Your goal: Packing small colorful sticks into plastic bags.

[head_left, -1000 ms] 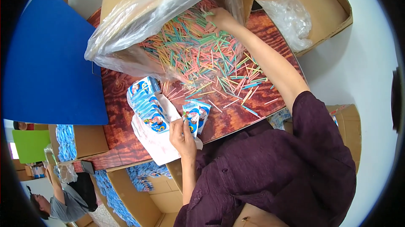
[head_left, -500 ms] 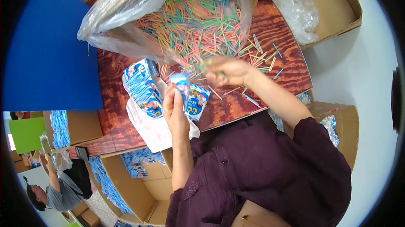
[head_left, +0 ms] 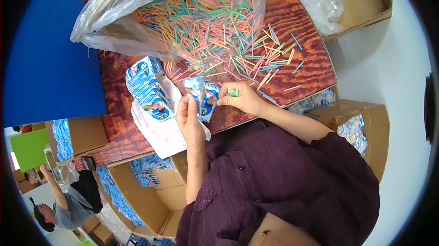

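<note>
My left hand [head_left: 188,120] pinches a small blue and white packet [head_left: 194,86] upright near the table's front edge. Just to its right, my right hand [head_left: 247,99] has its fingers closed around a few short green sticks [head_left: 233,92]. A second flat packet [head_left: 211,101] lies between the hands, partly covered by the held one. On the left, a row of overlapping packets [head_left: 148,91] rests on a white cloth [head_left: 157,137]. Beyond both hands is a big heap of thin pink, yellow, green and blue sticks [head_left: 196,21] in a clear plastic bag [head_left: 121,8].
Loose sticks [head_left: 274,58] are scattered over the red wood-grain table [head_left: 315,58]. Cardboard boxes [head_left: 171,195] with packets stand below the front edge and at right. A blue panel [head_left: 50,54] rises at left. Another person [head_left: 68,205] works at far left.
My right hand has come back from the edge of the heap toward me, carrying green sticks, and is now beside the packet. My left hand still holds its packet.
</note>
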Motion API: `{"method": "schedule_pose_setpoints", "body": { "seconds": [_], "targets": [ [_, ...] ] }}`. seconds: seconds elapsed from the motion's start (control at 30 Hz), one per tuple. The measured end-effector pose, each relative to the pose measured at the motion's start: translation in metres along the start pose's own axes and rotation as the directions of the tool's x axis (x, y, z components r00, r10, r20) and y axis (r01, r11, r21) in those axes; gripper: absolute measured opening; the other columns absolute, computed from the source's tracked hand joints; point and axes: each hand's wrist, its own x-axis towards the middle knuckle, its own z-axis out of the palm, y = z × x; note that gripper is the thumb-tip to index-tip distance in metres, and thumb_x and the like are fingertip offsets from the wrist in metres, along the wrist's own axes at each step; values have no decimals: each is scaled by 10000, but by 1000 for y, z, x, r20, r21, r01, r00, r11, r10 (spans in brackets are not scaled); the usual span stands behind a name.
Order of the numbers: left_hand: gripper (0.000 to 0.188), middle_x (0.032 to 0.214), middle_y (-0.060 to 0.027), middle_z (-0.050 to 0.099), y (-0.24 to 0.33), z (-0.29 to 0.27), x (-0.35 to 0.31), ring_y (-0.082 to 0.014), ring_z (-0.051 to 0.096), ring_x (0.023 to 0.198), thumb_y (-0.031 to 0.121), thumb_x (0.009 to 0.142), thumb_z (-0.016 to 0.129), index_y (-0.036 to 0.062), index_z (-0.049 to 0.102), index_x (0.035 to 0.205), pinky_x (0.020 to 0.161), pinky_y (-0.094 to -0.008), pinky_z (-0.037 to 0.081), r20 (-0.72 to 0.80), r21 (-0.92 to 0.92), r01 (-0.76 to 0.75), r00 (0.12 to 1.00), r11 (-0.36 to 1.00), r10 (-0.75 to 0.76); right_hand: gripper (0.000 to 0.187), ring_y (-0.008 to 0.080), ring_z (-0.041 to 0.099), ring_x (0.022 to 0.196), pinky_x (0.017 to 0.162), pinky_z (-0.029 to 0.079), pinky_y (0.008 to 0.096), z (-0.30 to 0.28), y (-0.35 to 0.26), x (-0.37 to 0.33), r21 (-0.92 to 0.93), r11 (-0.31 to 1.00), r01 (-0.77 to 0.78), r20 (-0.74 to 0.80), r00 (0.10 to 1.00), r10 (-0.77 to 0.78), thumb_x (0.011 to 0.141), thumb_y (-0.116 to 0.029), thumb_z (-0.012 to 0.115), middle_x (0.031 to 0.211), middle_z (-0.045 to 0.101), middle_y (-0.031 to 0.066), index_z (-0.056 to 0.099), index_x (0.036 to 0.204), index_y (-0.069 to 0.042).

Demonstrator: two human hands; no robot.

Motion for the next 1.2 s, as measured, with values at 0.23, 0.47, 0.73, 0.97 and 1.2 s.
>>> {"method": "schedule_pose_setpoints", "body": {
  "seconds": [0.23,0.47,0.73,0.97,1.2],
  "targets": [
    [147,951,-43,662,0,-12,-17,-86,585,872,106,974,534,-12,619,994,814,-243,453,-23,-101,86,996,991,-88,117,71,539,722,659,445,246,-3,15,-23,-205,975,83,-105,989,-106,830,-81,702,763,597,4,611,821,-8],
    [146,925,-17,635,0,-17,-26,-71,553,836,92,965,549,-22,624,1020,772,-215,434,-29,-19,54,998,998,-54,150,112,574,761,698,463,275,-7,13,-24,-297,951,89,-43,993,-107,792,-69,718,826,621,41,607,868,-2],
    [115,946,-29,593,-4,-31,-35,-71,520,840,39,948,554,-56,607,986,750,-207,418,35,115,59,997,992,-63,130,164,569,706,666,446,298,-10,24,-16,-493,779,387,153,920,-360,800,-41,690,793,601,62,614,902,-17],
    [80,954,-136,644,3,-26,-39,-215,605,886,-9,905,565,-64,619,925,809,-293,463,186,538,-210,974,817,128,232,51,425,527,483,347,211,3,10,-14,-97,991,91,-169,980,-107,979,-223,546,643,504,-43,606,893,-16],
    [156,999,-150,655,6,-14,-38,-273,617,909,-70,846,607,-37,640,995,799,-322,482,337,613,-488,873,622,353,299,25,306,447,425,265,196,-8,-52,14,761,647,-56,87,996,-17,1033,-301,404,556,333,-71,540,976,-41]
  ]
}}
